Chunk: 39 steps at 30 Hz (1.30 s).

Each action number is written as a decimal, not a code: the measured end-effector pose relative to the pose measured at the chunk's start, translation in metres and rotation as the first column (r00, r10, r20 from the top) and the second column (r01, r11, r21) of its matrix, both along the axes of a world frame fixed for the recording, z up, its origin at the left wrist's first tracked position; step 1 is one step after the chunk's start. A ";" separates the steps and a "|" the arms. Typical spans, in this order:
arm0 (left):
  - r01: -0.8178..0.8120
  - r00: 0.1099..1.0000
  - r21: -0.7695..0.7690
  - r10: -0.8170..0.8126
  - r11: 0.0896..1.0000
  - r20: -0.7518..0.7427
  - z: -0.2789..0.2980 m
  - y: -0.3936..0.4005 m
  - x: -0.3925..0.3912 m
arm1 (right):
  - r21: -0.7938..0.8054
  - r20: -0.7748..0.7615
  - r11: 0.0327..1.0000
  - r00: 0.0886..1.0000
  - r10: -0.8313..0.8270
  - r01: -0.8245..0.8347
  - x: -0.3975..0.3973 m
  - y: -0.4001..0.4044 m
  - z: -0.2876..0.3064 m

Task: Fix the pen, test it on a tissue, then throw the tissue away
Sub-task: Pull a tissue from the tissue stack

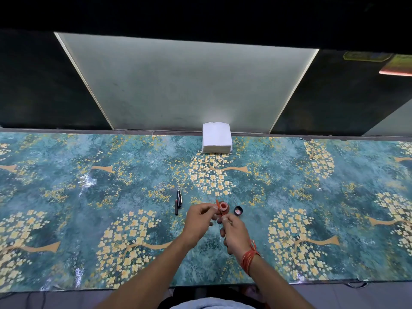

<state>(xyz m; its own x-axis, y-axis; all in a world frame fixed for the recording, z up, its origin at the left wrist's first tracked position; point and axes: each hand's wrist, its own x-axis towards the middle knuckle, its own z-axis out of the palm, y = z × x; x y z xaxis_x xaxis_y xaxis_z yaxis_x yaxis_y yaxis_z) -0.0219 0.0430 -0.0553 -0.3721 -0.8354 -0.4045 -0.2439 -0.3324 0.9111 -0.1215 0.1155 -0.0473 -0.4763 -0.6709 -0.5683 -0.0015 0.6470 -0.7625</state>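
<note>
Both hands meet over the middle of the table. My left hand [199,216] and my right hand [231,230] pinch a thin orange pen part [218,205] between their fingertips, most of it hidden by fingers. Just behind them stands a small open red ink bottle [223,207]. Its black cap [238,211] lies upside down to the right. Two dark pen pieces [178,201] lie side by side to the left of the hands. A stack of white tissues [217,137] sits at the table's far edge.
The table [89,197] carries a teal cover with yellow flower trees. A frosted glass panel [178,85] and dark partitions rise behind its far edge. The near edge runs just below my forearms. Red threads circle my right wrist.
</note>
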 end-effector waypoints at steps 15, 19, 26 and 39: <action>-0.166 0.985 -0.063 0.163 0.984 -0.049 0.013 -0.059 0.003 | -0.037 -0.507 0.948 0.823 0.255 -0.317 -0.028 -0.071 0.035; -0.175 0.983 -0.200 0.184 0.964 0.028 0.011 -0.109 -0.011 | -0.142 -0.550 0.952 0.821 0.153 -0.272 -0.047 -0.137 0.037; -0.191 0.967 -0.308 0.232 0.932 0.103 -0.021 -0.181 -0.036 | -0.078 -0.771 0.919 0.608 0.190 -0.386 -0.077 -0.243 0.006; -0.219 0.957 -0.304 0.265 0.927 0.117 -0.033 -0.204 -0.035 | 0.286 -0.846 0.837 0.288 0.450 -0.467 -0.083 -0.276 -0.018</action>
